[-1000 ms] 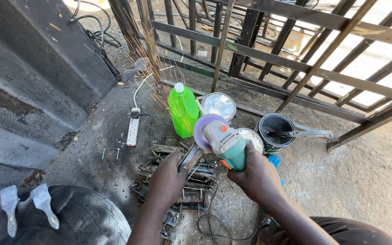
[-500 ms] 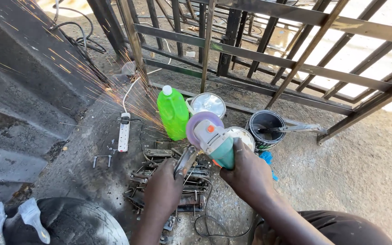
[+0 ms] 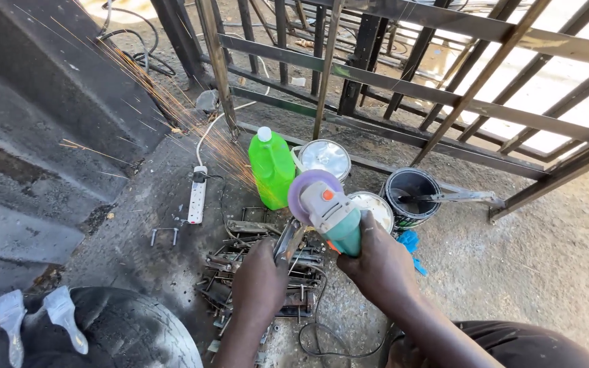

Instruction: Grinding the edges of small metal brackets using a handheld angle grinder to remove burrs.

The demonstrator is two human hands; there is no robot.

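Firmly, right hand (image 3: 375, 262) fingers wrap the grinder (image 3: 328, 208); left hand (image 3: 260, 279) fingers clamp a metal piece (image 3: 289, 240).

Two hands in view: left hand (image 3: 260, 278), right hand (image 3: 376, 262). One angle grinder (image 3: 328, 208), teal-bodied, with one purple disc guard. One flat metal piece (image 3: 288, 240). One green plastic bottle (image 3: 271, 165) with white cap. Three round tins: two with shiny lids (image 3: 326, 157) (image 3: 373, 208), one open black paint tin (image 3: 410, 194). One white power strip (image 3: 198, 194). One heap of small metal brackets (image 3: 240, 262); number cannot be told.
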